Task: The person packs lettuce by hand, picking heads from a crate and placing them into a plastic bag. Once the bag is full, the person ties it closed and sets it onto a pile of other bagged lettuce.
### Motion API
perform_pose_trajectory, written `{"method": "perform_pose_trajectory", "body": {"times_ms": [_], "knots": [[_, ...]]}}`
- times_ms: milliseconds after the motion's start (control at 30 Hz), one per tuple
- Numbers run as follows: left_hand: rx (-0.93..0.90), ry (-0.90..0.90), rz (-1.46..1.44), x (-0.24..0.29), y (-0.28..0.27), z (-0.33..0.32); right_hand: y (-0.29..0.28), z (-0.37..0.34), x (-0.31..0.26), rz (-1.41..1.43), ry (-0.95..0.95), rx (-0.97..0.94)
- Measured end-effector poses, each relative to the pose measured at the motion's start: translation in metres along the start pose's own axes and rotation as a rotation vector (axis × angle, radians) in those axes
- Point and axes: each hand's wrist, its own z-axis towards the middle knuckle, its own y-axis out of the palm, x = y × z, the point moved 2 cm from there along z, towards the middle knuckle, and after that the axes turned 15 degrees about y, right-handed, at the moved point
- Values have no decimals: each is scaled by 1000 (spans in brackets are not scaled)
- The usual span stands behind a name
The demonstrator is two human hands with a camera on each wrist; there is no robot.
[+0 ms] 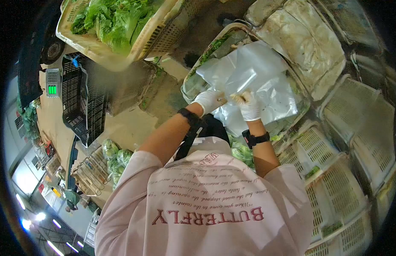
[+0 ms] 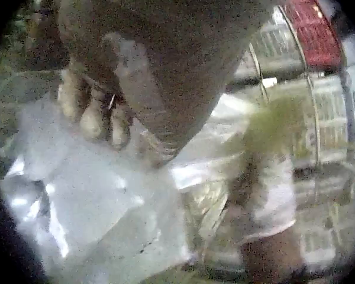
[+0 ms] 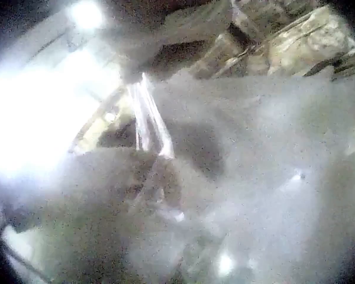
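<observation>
A large clear plastic bag [image 1: 253, 81] lies spread over a crate [image 1: 187, 87] in the head view. My left hand [image 1: 210, 102], in a white glove, has its fingers curled at the bag's near edge. Close beside it, my gloved right hand [image 1: 249, 105] pinches the same edge. In the left wrist view the left fingers [image 2: 93, 123] curl above the shiny plastic, and the other hand's white glove [image 2: 272, 198] shows at right. Stretched strands of plastic [image 3: 151, 118] run between the hands in the blurred right wrist view.
A yellowish crate of leafy lettuce [image 1: 117, 25] stands at upper left. Below it are a black crate [image 1: 80, 102] and a scale with a green display [image 1: 52, 88]. White crates [image 1: 330, 183] are stacked along the right. Bagged greens [image 1: 115, 155] lie at left.
</observation>
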Motion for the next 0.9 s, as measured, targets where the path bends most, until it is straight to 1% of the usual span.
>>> {"method": "perform_pose_trajectory", "body": {"times_ms": [33,67,100,133,167,200,233,300,333,400,433,467,500,533,600,633,700,733,767,800,833,867,900], "knots": [[-106,-28,44,5,5,8,-17,-3,-9,-164,-7,106],[-208,-57,90,10,8,13,-22,4,26,62,-34,464],[-195,-45,89,2,14,12,-52,11,34,161,319,674],[-171,-35,67,-18,23,5,-83,16,41,269,676,871],[-148,-25,47,-29,22,0,-108,30,96,487,546,950],[-197,-106,-84,-1,-6,-14,-121,43,143,710,407,1019],[-205,-73,-104,-11,-7,-20,-140,43,119,530,485,971],[-232,-202,-462,1,-29,-24,-149,52,96,879,734,698],[-215,-192,-454,9,-44,-27,-145,54,83,888,713,695],[-90,-211,-773,24,-75,-38,-112,68,47,1400,646,213],[-56,-206,-766,26,-85,-46,-110,43,-26,1480,657,-20],[28,-64,-765,30,-95,-55,-91,45,-21,1698,317,-467],[114,79,-755,34,-106,-64,-83,20,-67,1640,403,-389],[100,192,-917,35,-114,-75,-65,9,-92,1771,325,-656],[145,268,-915,63,-144,-109,-46,-30,-161,1764,87,-944],[157,290,-929,74,-158,-129,-34,-40,-187,1745,80,-998],[179,409,-968,65,-171,-161,-12,-55,-235,1503,-107,-901],[274,410,-980,53,-177,-181,1,-63,-263,1656,-4,-1093],[366,410,-990,41,-178,-197,11,-65,-278,1639,-11,-1137],[405,418,-975,33,-179,-216,18,-69,-298,1243,-377,-906],[501,429,-1174,23,-181,-235,29,-76,-321,833,-706,-644],[593,447,-1374,9,-186,-252,42,-86,-345,824,-734,-672],[627,469,-1360,-9,-194,-266,56,-97,-366,1154,-390,-904]]}}
